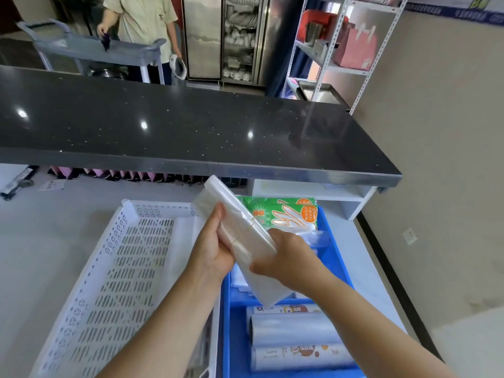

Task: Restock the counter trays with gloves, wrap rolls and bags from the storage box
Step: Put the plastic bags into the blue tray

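Note:
Both my hands hold one bundle of clear plastic bags (240,230), tilted above the gap between tray and box. My left hand (215,249) grips its left edge with the thumb on top. My right hand (286,257) curls round its lower right side. Under them stands the blue storage box (332,249), with green glove packs (289,214) at its far end and wrap rolls (294,336) at its near end. The white perforated tray (131,271) lies to the left on the counter, with nothing visible inside it.
A black stone ledge (191,132) overhangs the far side of the white counter (41,241). Beyond it a person (141,23) stands at a grey cart (90,47). A metal shelf rack (335,50) and a wall (436,132) are on the right.

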Tool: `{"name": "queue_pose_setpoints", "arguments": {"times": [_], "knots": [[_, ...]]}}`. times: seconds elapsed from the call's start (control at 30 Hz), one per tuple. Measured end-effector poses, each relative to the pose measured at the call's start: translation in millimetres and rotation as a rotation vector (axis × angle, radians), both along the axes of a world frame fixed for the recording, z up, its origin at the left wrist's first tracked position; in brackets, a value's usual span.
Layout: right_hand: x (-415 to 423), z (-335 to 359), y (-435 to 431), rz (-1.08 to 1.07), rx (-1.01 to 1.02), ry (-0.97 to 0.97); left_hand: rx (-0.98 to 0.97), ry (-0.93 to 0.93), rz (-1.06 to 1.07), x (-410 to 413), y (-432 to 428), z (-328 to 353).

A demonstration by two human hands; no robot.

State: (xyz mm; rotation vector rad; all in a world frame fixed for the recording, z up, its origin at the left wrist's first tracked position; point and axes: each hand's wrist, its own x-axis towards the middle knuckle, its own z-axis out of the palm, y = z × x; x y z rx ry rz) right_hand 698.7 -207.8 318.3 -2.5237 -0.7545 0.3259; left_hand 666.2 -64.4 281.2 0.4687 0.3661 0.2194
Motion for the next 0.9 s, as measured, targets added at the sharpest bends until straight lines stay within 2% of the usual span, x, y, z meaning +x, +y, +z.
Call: {"name": "queue_pose_setpoints", "arguments": {"times": [0.1, 0.23, 0.37, 0.63, 0.77, 0.83, 0.9], "knots": [[10.9, -4.4, -1.4, -0.020, 0.003, 0.135, 0.011, 0.019, -0.051, 5.3, 2.4, -6.8], [20.4, -7.0, -13.0, 0.001, -0.016, 0.218, 0.143, 0.016, -0.055, 7.6, 17.6, -11.3], [32.1, -9.7, -28.4, 0.032, -0.074, 0.255, 0.259, 0.014, -0.044, 10.1, 25.7, -8.9], [57.0, -16.8, -36.9, 0.058, -0.032, 0.285, 0.238, 0.127, 0.052, 24.9, -4.6, -1.4], [69.5, -11.4, -49.8, 0.092, -0.045, 0.309, 0.289, 0.192, 0.055, 27.6, -15.9, -3.0], [79.2, -5.3, -61.5, 0.113, -0.106, 0.278, 0.451, 0.210, 0.101, 25.3, -14.9, -6.3], [90.6, 0.7, -75.4, 0.116, -0.194, 0.211, 0.768, 0.254, 0.117, 19.9, -12.4, -11.0]]}}
